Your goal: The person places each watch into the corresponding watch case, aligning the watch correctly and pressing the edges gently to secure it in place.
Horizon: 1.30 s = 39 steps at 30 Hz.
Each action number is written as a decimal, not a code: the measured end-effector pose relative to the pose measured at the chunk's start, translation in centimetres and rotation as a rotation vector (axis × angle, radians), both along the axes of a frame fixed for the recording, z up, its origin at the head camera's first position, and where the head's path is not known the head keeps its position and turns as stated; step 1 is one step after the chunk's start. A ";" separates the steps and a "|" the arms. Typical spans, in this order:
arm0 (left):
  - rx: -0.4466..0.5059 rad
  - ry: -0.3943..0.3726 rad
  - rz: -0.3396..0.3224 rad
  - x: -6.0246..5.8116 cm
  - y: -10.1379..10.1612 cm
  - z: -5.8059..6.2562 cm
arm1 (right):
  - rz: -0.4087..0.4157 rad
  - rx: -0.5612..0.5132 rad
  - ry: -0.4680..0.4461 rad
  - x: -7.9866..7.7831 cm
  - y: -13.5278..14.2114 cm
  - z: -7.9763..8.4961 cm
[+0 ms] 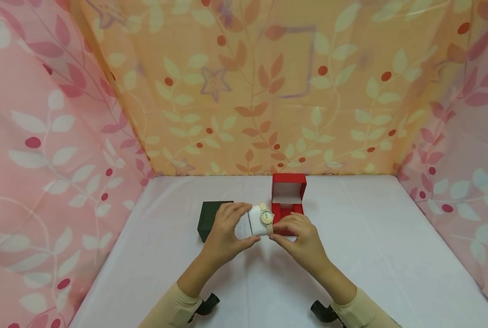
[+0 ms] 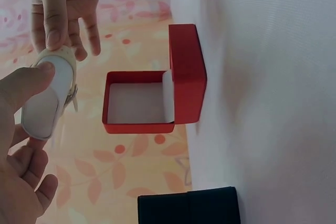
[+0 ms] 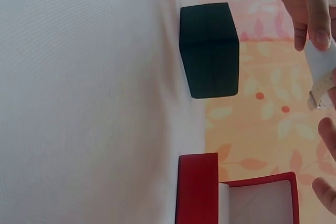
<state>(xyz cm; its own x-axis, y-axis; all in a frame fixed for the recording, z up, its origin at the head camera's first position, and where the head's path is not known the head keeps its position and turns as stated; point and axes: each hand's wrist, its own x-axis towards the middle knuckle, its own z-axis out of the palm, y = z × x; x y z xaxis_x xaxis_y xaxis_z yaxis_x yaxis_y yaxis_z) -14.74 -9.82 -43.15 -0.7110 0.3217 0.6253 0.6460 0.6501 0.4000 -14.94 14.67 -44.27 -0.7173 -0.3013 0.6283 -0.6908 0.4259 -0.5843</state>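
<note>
A wristwatch (image 1: 266,217) with a cream strap and pale dial is wrapped around a white cushion (image 1: 254,221), held up over the table in the head view. My left hand (image 1: 226,230) pinches the cushion's left end between thumb and fingers. At the other end, the thumb and fingers of my right hand (image 1: 304,236) pinch the strap edge. The left wrist view gives the cushion (image 2: 44,98) end-on, with the watch's side jutting out. Just behind the hands stands a red box (image 1: 289,187), lid raised, its red interior partly covered by my right hand.
A closed dark green box (image 1: 208,222) stands left of the red one, partly behind my left hand. White cloth covers the table (image 1: 371,246). Patterned curtains (image 1: 244,91) enclose the back and both sides.
</note>
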 end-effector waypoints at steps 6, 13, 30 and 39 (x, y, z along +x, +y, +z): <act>0.004 0.032 -0.015 -0.5 0.2 -0.1 | -0.087 0.021 0.056 0.3 -0.3 0.2; 0.025 0.028 -0.023 -0.7 0.4 -0.4 | -0.119 0.080 0.141 0.5 -0.4 0.1; 0.084 -0.123 -0.157 -0.5 0.0 -0.3 | 0.175 0.118 -0.150 -2.0 2.9 0.8; 0.075 -0.104 -0.190 -0.5 0.2 -0.7 | 0.161 0.164 -0.122 -2.2 2.8 0.6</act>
